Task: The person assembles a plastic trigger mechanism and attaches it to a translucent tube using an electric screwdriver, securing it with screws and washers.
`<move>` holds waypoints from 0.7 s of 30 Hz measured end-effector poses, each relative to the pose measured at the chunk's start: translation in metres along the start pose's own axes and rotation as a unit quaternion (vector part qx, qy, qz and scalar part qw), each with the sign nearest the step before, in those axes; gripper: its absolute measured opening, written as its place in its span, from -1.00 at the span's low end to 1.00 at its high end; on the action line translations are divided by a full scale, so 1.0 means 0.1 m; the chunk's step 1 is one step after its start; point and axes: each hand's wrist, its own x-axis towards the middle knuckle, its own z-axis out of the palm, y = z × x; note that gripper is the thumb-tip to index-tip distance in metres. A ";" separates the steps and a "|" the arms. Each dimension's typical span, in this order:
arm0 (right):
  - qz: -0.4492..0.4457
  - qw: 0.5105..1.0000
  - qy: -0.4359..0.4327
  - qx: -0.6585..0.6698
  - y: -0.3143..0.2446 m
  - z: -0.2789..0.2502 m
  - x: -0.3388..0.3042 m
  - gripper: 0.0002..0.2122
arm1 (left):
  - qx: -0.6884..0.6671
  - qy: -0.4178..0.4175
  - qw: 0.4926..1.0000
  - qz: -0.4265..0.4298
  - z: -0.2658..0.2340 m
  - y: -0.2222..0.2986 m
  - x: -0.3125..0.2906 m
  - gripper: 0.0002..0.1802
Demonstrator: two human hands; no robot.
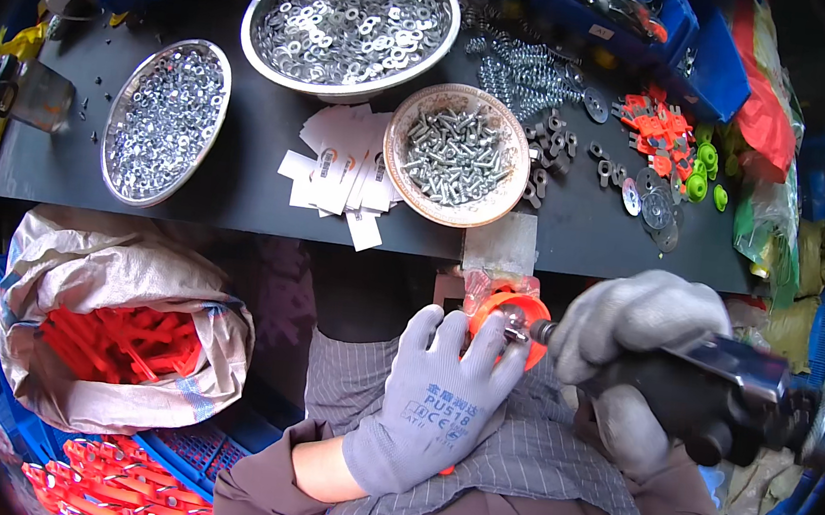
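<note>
My left hand (443,401), in a grey glove, presses its fingers against an orange cup-shaped plastic part (537,316) at the table's front edge. Metal pieces show inside the part, partly hidden by my fingers. My right hand (636,326), gloved too and a little blurred, is wrapped round a black power driver (690,392). The driver lies sideways, its bit pointing left and meeting the metal at the orange part. Just behind the part, a grey metal block (500,243) sits at the table edge.
On the black table (270,177) stand a bowl of screws (458,157), a basin of washers (351,25) and a dish of nuts (165,121). White cards (341,170), springs (527,74) and orange pieces (652,127) lie about. A sack (121,257) of red parts stands at left.
</note>
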 end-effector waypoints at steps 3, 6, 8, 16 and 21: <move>0.056 0.996 0.067 0.013 0.01 0.10 -0.03 -0.56 | -0.008 -0.023 1.000 0.018 -0.04 -0.02 0.01 -0.44; 0.125 0.976 0.110 0.140 -0.02 0.16 0.02 -0.43 | -0.001 -0.061 0.998 0.010 -0.09 0.01 -0.01 -0.39; 0.117 0.981 0.126 0.093 -0.06 0.20 0.05 -0.42 | -0.007 -0.044 0.999 0.000 -0.05 0.01 -0.03 -0.37; -0.101 0.946 0.284 0.118 -0.45 -0.02 -0.20 -0.42 | -0.131 0.129 0.982 -0.030 -0.29 -0.23 0.43 -0.82; -0.042 0.943 0.310 0.113 -0.30 -0.04 -0.34 -0.47 | 0.111 0.108 0.984 -0.089 -0.07 -0.75 1.15 -0.79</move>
